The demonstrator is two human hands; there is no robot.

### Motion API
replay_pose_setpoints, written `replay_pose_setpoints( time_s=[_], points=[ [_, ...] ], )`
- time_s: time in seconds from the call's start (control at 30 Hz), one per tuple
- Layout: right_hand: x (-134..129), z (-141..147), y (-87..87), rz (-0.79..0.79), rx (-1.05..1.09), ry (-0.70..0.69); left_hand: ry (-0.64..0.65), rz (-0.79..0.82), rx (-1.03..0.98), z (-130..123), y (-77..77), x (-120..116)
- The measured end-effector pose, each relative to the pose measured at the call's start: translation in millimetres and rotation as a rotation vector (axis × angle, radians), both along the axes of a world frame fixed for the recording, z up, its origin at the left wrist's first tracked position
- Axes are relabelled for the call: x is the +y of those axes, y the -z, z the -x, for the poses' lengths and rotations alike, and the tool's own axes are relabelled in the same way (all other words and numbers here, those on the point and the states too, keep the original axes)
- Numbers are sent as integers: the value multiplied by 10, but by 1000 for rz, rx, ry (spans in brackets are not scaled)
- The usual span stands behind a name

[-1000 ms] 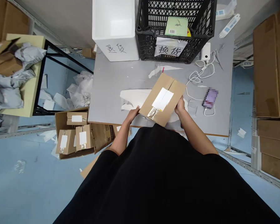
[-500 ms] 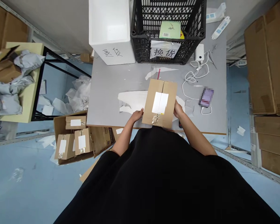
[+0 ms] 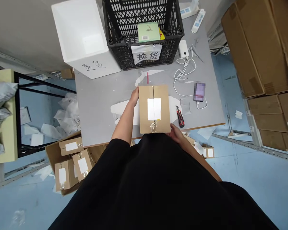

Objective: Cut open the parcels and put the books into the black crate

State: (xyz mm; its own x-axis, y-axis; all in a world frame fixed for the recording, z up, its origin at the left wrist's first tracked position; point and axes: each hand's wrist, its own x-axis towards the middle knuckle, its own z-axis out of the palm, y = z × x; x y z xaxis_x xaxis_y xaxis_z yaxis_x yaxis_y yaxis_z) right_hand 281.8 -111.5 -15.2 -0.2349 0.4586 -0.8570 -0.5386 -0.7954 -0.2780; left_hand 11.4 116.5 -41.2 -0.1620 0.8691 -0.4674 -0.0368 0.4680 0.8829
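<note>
A taped cardboard box with a white label on top is held between both hands near the table's front edge. My left hand grips its upper left side, fingers partly hidden by the box. At its lower right corner, my right hand holds on, with its fingertips partly out of sight. A red and black utility knife lies just right of the box. White paper spreads under and beside the box on the grey table.
Behind stand a white bin and a black crate with a green packet. A phone with white cables lies to the right. An open carton of small boxes is at lower left; large cartons stand right.
The view has turned and shifted. My left hand has moved up the box's left side, my right hand down to its lower right corner. The knife is now uncovered.
</note>
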Motion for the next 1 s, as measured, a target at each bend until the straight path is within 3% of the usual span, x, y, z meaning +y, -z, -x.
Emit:
replay_pose_setpoints(
  time_s=[0.1,0.3,0.47,0.63,0.8,0.9,1.0],
  points=[
    [88,21,-29,-9,-41,-22,-63,11,19,96,-6,-135],
    [471,106,-118,-11,-48,-46,-278,26,-21,566,-109,-576],
    [839,221,-122,-86,-236,65,-406,13,-84,780,-109,-946],
    [1239,133,13,-247,-489,92,-384,74,-129,669,-101,-1399],
    [1591,-53,133,-336,-443,-95,-240,175,6,411,-157,-1975],
    [1681,-127,202,-382,-437,-206,-237,236,88,258,-184,-2228],
    [1617,-258,342,-481,-579,-246,-264,209,123,168,-192,-2292]
  ],
)
